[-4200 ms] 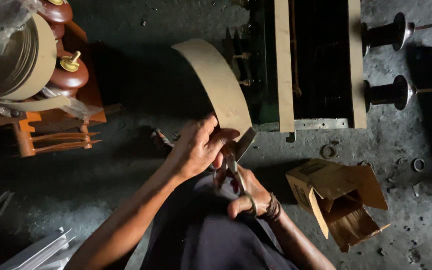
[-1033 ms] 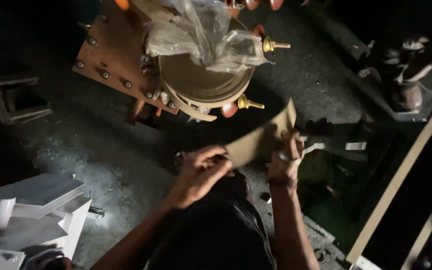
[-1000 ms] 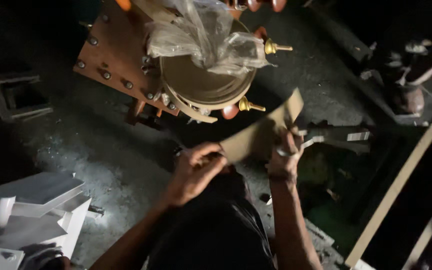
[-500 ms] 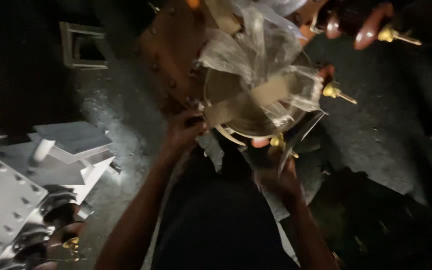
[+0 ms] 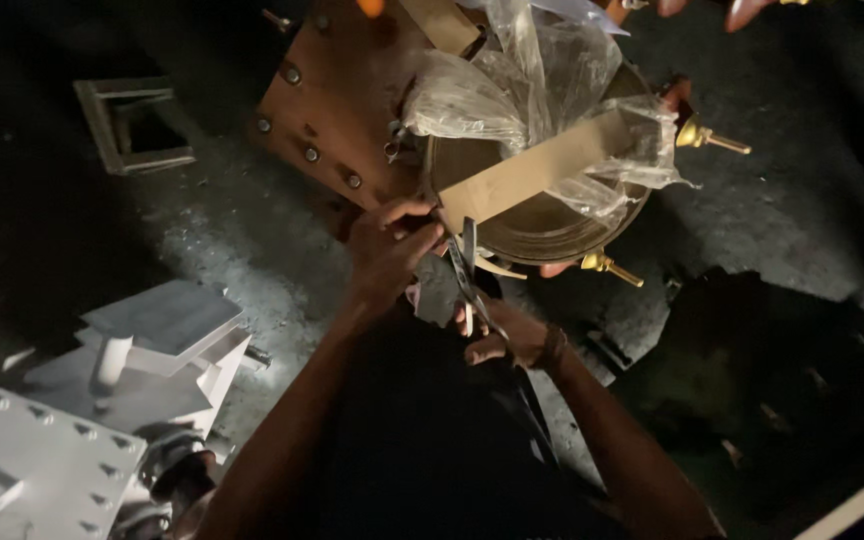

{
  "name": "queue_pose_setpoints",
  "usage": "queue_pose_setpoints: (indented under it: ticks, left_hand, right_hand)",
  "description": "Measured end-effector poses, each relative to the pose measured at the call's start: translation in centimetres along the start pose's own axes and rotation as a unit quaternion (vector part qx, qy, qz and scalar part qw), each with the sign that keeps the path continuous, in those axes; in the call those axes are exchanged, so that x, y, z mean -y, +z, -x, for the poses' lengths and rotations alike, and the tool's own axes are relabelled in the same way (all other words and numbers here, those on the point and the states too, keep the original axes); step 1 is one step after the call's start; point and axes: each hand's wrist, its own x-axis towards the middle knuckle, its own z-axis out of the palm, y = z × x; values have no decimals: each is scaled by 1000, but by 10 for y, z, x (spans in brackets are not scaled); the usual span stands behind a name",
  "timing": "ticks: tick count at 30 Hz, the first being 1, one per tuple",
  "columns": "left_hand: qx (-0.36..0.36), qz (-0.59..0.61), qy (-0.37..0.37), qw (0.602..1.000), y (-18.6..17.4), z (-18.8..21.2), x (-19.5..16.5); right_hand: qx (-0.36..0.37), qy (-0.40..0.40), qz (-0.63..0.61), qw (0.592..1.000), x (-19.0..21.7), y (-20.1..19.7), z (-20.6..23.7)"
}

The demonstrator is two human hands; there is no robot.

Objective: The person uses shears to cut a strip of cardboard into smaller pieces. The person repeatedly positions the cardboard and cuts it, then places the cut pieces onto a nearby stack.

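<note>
I am looking down at the round coil (image 5: 542,215), and everything here sits in relation to it. My left hand (image 5: 387,250) is curling its fingers shut around the near end of a long tan paper strip (image 5: 537,172), pinching it just at the coil's near-left edge. The strip is running from that grip up and across the coil's face, and its far end is lying against the crumpled clear plastic wrap (image 5: 512,85) that is covering the coil's far side. My right hand (image 5: 502,335) is sitting just below the coil, fingers closed through the handles of a pair of scissors (image 5: 467,270). The blades are pointing up toward the strip's near end, slightly parted, with their tips touching or almost touching the paper; I cannot tell which.

To the left of the coil a brown bolted plate (image 5: 327,110) is butting against it. Brass terminals (image 5: 607,265) are sticking out from the coil's near and right rim. Well to the lower left of the coil grey metal parts (image 5: 152,340) are standing, with bare rough floor (image 5: 222,230) lying between them and my left arm.
</note>
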Motion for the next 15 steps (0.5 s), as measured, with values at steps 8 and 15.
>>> queue_pose_setpoints:
  ticks: [8,15]
  left_hand:
    - [26,-13,43,999,-7,-19,1]
    - [-3,34,75,997,-4,-32,12]
  right_hand:
    - [-52,25,27,998,34,-7,-24]
    - [-20,163,37,986,48,-27,-39]
